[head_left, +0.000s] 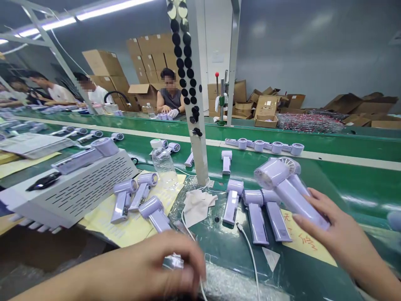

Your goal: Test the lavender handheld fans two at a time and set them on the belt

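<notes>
My right hand (332, 225) is closed round the handles of two lilac handheld fans (300, 200), held tilted above the bench, one partly behind the other. My left hand (169, 263) is low in front, its fingers curled in and a little blurred. A white cable (189, 230) runs behind its fingertips; whether they grip it I cannot tell. Beyond it lies a lilac fan (156, 213), near two others on yellow paper (106, 225). Between my hands several more lie on the green bench, among them a fan (233, 202) close to a second white cable (250, 246).
A white metal post (197, 146) rises from the bench, by a crumpled cloth (199, 205) and a clear plastic bottle (164, 165). A slotted white box (90, 188) stands left with a fan on top. Fans line the green conveyor (338, 167). A co-worker (171, 96) sits across.
</notes>
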`<action>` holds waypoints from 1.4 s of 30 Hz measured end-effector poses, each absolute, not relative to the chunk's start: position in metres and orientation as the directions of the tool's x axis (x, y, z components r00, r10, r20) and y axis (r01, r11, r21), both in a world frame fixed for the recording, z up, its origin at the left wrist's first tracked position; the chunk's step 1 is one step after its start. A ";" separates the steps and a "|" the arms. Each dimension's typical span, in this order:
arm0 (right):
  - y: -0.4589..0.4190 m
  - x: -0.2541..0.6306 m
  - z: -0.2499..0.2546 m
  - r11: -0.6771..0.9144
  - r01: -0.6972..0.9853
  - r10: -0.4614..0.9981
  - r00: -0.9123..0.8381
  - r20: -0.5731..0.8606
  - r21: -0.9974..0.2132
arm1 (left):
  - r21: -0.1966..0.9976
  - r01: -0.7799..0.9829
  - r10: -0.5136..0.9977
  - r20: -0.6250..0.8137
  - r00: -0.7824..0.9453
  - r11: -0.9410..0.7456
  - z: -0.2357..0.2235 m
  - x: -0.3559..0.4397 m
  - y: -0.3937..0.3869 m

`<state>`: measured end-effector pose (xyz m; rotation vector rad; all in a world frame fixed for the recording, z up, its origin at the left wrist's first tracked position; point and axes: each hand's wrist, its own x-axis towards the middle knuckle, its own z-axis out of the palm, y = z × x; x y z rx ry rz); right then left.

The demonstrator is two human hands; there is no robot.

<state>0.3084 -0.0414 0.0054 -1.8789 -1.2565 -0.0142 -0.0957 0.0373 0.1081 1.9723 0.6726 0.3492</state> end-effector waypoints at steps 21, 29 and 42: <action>-0.032 0.166 -0.014 0.189 0.725 0.959 0.010 0.284 -0.663 | 0.834 -0.546 0.954 0.095 0.285 0.080 0.031 -0.016 0.040; -0.061 0.136 0.012 0.105 0.160 0.974 -0.214 0.069 -0.982 | 0.717 -0.685 0.933 0.147 0.329 0.128 0.044 0.007 0.033; -0.072 0.109 -0.011 -0.017 -0.203 0.993 0.113 -0.041 -0.979 | 0.608 -0.783 0.914 0.232 0.334 0.132 0.030 0.028 0.039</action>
